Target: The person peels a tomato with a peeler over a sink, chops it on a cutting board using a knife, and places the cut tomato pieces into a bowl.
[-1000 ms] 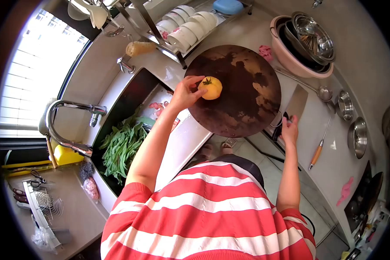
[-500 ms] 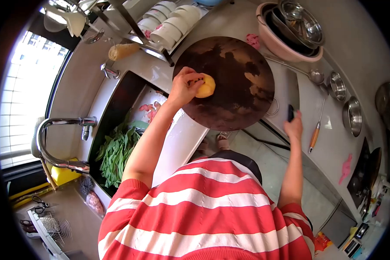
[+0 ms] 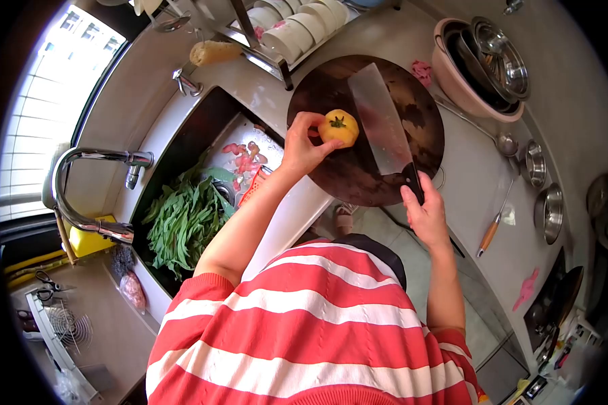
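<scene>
On the left part of the round dark cutting board (image 3: 317,84), my left hand (image 3: 302,145) grips a yellow tomato (image 3: 342,131) between thumb and fingers. Its green stem end faces up. My right hand (image 3: 425,212) is closed round the black handle of a cleaver (image 3: 378,121). The wide blade lies over the middle of the board, just right of the tomato and apart from it. Whether the blade touches the board I cannot tell.
Left is a sink (image 3: 213,108) with leafy greens (image 3: 189,223) and reddish scraps (image 3: 243,158) under a faucet (image 3: 81,216). A bowl rack (image 3: 277,64) stands behind. Stacked basins (image 3: 452,74), a ladle (image 3: 507,144), metal bowls (image 3: 550,212) and a wooden-handled tool (image 3: 490,236) are at right.
My right hand has brought the cleaver leftward from the board's right side to over its middle. The tomato has turned so its stem shows on top. The camera view has shifted slightly.
</scene>
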The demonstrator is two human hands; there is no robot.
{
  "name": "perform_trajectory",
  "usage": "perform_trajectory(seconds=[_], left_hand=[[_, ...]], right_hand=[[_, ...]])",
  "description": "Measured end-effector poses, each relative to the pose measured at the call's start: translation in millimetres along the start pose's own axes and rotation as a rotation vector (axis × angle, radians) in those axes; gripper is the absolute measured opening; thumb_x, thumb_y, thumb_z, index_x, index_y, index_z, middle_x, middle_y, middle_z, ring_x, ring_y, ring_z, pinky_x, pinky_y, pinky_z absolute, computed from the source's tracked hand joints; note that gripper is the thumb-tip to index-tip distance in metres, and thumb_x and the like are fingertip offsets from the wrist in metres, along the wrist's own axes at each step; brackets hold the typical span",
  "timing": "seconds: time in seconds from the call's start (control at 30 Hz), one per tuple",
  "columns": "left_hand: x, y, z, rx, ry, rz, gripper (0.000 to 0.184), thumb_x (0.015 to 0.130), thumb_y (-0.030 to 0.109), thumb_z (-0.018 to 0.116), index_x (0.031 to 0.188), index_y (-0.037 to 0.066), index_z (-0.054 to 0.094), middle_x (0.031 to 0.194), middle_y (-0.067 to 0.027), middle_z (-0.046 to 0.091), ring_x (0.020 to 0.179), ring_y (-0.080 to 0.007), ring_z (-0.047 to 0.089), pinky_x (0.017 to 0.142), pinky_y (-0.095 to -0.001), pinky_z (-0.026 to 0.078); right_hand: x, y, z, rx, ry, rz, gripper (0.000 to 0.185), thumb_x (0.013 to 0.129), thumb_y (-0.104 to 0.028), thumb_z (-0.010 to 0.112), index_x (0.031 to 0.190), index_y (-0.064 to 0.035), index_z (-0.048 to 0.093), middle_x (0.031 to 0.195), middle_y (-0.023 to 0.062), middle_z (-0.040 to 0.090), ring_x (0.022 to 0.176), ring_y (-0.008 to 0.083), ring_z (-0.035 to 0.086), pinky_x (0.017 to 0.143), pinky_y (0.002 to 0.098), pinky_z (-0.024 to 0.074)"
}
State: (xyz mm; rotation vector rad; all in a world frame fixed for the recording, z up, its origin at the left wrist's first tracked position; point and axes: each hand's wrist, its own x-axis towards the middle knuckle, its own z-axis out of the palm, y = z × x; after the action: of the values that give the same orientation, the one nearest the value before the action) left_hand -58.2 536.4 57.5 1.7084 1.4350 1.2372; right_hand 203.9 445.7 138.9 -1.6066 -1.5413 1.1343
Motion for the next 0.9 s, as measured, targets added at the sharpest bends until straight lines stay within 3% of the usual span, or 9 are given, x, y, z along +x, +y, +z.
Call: perform_trajectory(seconds=[0.13,0.23,0.33,0.43,0.63,0.73,0.83,0.9], left_hand=[[-2,3,3,-0.014,0.031,-0.002,0.045,0.066,0.011,0.084,0.102,0.001,0.06,0.103,-0.0081,0.057,0.093,-0.0199,0.061,0.077,-0.0307,0.055],[-3,4,3,-0.001,0.038,-0.012,0.045,0.065,0.012,0.085,0.102,0.001,0.061,0.103,-0.0085,0.057,0.093,-0.0203,0.061,0.077,-0.0304,0.054],[-4,5,3,-0.019,0.058,0.008,0.045,0.065,0.013,0.085,0.101,0.0,0.061,0.102,-0.0088,0.057,0.092,-0.0207,0.061,0.076,-0.0301,0.054],[-3,4,3,-0.022,0.073,0.007,0.043,0.065,0.014,0.085,0.099,0.0,0.062,0.102,-0.0087,0.058,0.091,-0.0208,0.061,0.076,-0.0299,0.054],[-6,-5,9,-0.038,0.064,-0.006,0.062,0.062,0.021,0.087,0.114,0.004,0.056,0.103,-0.0109,0.057,0.1,-0.0248,0.057,0.084,-0.0343,0.051],[-10,-7,21,0.144,0.105,-0.051,0.073,0.056,0.03,0.088,0.116,0.005,0.054,0.108,-0.0134,0.056,0.103,-0.0318,0.052,0.088,-0.0404,0.045],[-4,-6,29,0.152,0.075,-0.107,0.078,0.054,0.035,0.087,0.117,0.004,0.053,0.112,-0.0149,0.056,0.105,-0.0348,0.05,0.091,-0.0417,0.043],[0,-7,27,0.15,0.044,-0.105,0.078,0.055,0.032,0.087,0.12,0.003,0.054,0.114,-0.0144,0.055,0.107,-0.0322,0.053,0.092,-0.0379,0.045]], right_hand=[[14,-7,3,-0.057,-0.066,-0.039,0.033,0.093,-0.026,0.058,0.114,-0.0003,0.053,0.085,0.0132,0.062,0.078,0.0246,0.059,0.074,0.0334,0.0468],[20,-4,1,-0.076,-0.088,-0.073,0.033,0.093,-0.026,0.058,0.115,-0.0009,0.053,0.08,0.0103,0.061,0.068,0.0204,0.057,0.066,0.0319,0.0472],[22,-18,-2,-0.038,-0.167,0.116,0.033,0.093,-0.026,0.058,0.116,-0.0028,0.053,0.074,0.0053,0.057,0.054,0.0134,0.052,0.051,0.0284,0.044],[22,-22,0,0.06,-0.184,0.154,0.024,0.096,-0.022,0.054,0.113,-0.0063,0.052,0.068,-0.0021,0.049,0.045,0.0041,0.041,0.038,0.0211,0.0347],[25,-26,-4,0.158,-0.227,0.231,0.025,0.095,-0.022,0.055,0.114,-0.0056,0.052,0.07,-0.0023,0.051,0.046,0.005,0.043,0.041,0.0213,0.0343],[22,-11,1,-0.155,-0.061,-0.201,0.03,0.094,-0.022,0.057,0.118,-0.0036,0.053,0.072,0.0013,0.056,0.051,0.009,0.049,0.047,0.025,0.0389],[17,-18,-5,-0.283,-0.038,-0.221,0.036,0.092,-0.021,0.059,0.121,-0.0014,0.052,0.091,0.018,0.067,0.081,0.0346,0.066,0.072,0.0383,0.0509],[18,-14,-5,-0.311,-0.021,-0.221,0.036,0.091,-0.022,0.059,0.121,-0.0011,0.053,0.091,0.0192,0.067,0.084,0.0359,0.066,0.072,0.0383,0.0508]])
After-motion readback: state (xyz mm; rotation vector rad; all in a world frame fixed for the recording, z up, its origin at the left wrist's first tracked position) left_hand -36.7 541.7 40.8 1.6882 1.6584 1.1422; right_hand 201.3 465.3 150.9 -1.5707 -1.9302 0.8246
